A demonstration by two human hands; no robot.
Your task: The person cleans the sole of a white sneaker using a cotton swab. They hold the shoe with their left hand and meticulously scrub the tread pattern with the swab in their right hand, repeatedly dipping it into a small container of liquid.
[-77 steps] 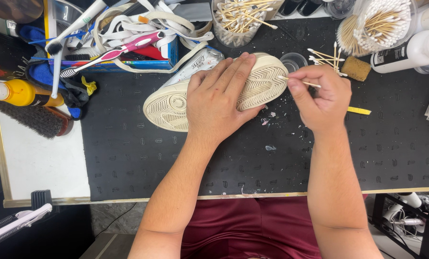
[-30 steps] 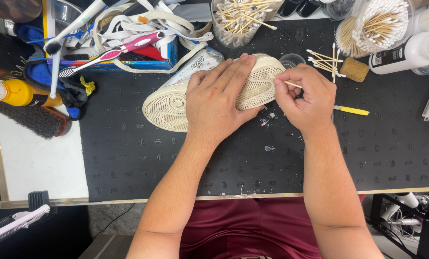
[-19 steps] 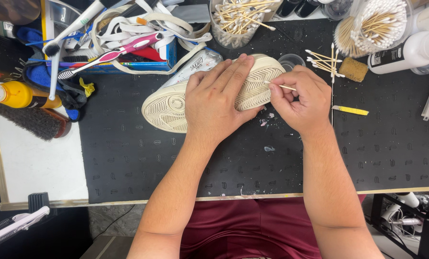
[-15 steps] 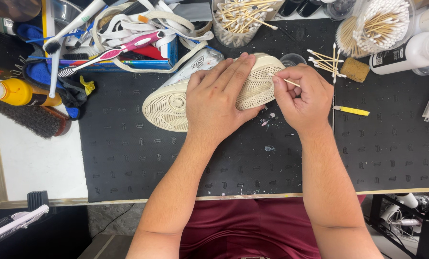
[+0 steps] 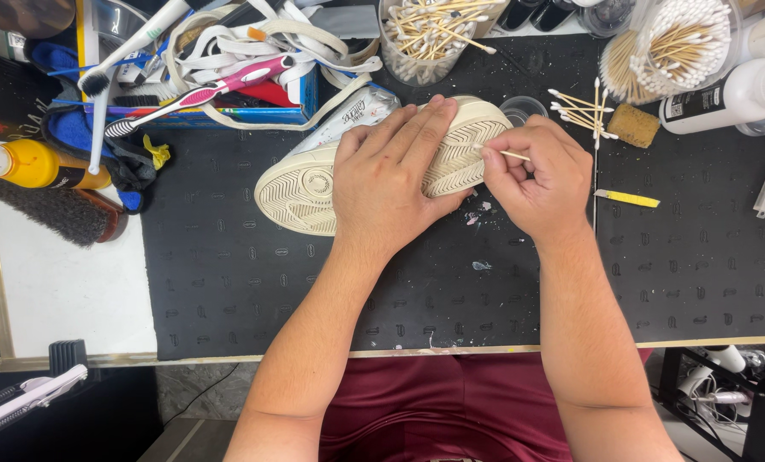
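Ridged cream rubber sole (image 5: 301, 184) under left hand (image 5: 391, 175), thin wooden stick (image 5: 514, 155) in right hand (image 5: 538, 178)

The shoe (image 5: 314, 184) you are working on lies sole-up on the black mat, its length running from lower left to upper right, and its cream rubber sole shows a ridged tread with a round pattern near the left end. The middle of the sole is covered, so only the left part and the ribbed right tip show. The thin wooden stick (image 5: 512, 155) is pale and slender, lying nearly level with its left tip touching the sole's right end.
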